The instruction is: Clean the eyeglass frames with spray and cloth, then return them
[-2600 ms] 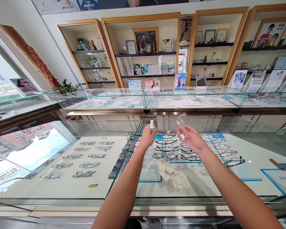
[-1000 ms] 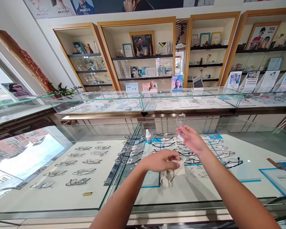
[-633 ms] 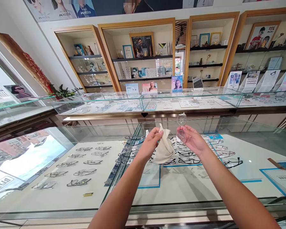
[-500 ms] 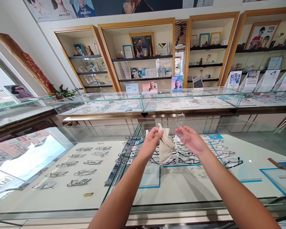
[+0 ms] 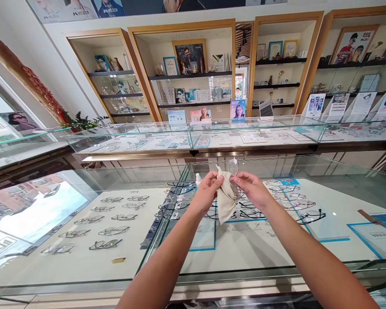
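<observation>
My left hand (image 5: 206,193) pinches a beige cleaning cloth (image 5: 225,200) that hangs down in front of me. My right hand (image 5: 251,189) holds a pair of clear rimless glasses (image 5: 233,166) upright, one lens above my fingers, the lower lens against the cloth. Both hands meet above the glass display counter (image 5: 244,253). A small white spray bottle (image 5: 197,179) stands on the counter just behind my left hand, partly hidden.
Under the counter glass lie several rows of spectacle frames (image 5: 116,216). A second glass counter (image 5: 193,137) runs across behind, with wooden wall shelves (image 5: 193,73) of pictures and cards beyond. A leaflet (image 5: 378,236) lies at the right.
My left hand set down the spray bottle, picked the cloth up off the counter and raised it. Both hands have now come together, cloth against the glasses.
</observation>
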Demonstrator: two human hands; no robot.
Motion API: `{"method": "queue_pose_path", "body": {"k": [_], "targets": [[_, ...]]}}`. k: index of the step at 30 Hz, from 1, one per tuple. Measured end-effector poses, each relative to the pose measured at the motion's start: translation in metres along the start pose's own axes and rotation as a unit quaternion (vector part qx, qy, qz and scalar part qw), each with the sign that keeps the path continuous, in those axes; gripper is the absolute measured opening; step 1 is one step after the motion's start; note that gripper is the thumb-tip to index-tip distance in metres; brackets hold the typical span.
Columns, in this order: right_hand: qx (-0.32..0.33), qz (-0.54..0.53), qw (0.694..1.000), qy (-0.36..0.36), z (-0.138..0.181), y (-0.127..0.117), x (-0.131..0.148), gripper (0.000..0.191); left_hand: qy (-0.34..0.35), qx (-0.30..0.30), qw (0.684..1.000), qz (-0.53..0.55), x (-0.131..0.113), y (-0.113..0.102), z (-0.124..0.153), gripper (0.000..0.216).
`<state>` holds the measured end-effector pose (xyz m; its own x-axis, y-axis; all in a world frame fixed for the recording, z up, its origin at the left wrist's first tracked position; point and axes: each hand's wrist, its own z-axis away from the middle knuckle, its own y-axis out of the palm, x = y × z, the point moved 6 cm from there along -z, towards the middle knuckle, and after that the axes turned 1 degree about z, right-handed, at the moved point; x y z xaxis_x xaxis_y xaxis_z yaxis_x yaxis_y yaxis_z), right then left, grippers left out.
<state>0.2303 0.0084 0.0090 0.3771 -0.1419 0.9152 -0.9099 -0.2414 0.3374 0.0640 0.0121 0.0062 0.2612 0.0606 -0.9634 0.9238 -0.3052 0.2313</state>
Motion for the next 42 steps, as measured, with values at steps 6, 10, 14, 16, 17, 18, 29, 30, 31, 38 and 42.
{"method": "queue_pose_path", "body": {"k": [6, 10, 14, 16, 17, 18, 29, 30, 31, 38, 42], "targets": [[-0.026, 0.015, 0.999, -0.012, 0.0, 0.0, -0.003, 0.042, 0.008, -0.004, 1.0, 0.01, 0.005, 0.004, -0.001, 0.06], [-0.043, 0.016, 0.999, -0.022, 0.0, 0.0, -0.002, 0.043, 0.003, 0.003, 0.999, 0.031, 0.005, 0.007, 0.0, 0.059], [-0.056, -0.017, 0.998, -0.022, 0.001, -0.002, 0.004, 0.045, -0.009, 0.007, 0.999, 0.041, 0.003, 0.011, 0.003, 0.06], [-0.056, -0.039, 0.998, -0.012, 0.002, -0.002, 0.005, 0.044, -0.008, 0.011, 0.999, 0.044, 0.002, 0.013, 0.004, 0.059], [-0.056, -0.048, 0.997, -0.004, 0.002, -0.002, 0.006, 0.043, -0.01, 0.013, 0.999, 0.045, 0.003, 0.015, 0.005, 0.058], [-0.056, -0.055, 0.997, 0.003, 0.003, -0.002, 0.006, 0.043, -0.013, 0.016, 0.999, 0.047, 0.004, 0.016, 0.005, 0.056], [-0.03, -0.075, 0.997, 0.017, 0.003, 0.0, 0.006, 0.042, 0.001, 0.055, 0.996, 0.067, 0.013, 0.028, 0.006, 0.056], [-0.031, -0.076, 0.997, 0.013, 0.002, -0.001, 0.006, 0.041, 0.006, 0.051, 0.996, 0.071, 0.011, 0.026, 0.006, 0.055], [-0.032, -0.077, 0.996, 0.009, 0.002, -0.002, 0.007, 0.04, 0.008, 0.05, 0.996, 0.075, 0.01, 0.025, 0.006, 0.054], [-0.035, -0.082, 0.996, 0.0, 0.0, -0.007, 0.006, 0.038, 0.052, 0.034, 0.986, 0.157, -0.006, 0.014, 0.006, 0.048], [-0.034, -0.083, 0.996, 0.01, 0.001, -0.006, 0.003, 0.038, 0.071, 0.048, 0.98, 0.182, -0.012, 0.012, 0.006, 0.045]]}}
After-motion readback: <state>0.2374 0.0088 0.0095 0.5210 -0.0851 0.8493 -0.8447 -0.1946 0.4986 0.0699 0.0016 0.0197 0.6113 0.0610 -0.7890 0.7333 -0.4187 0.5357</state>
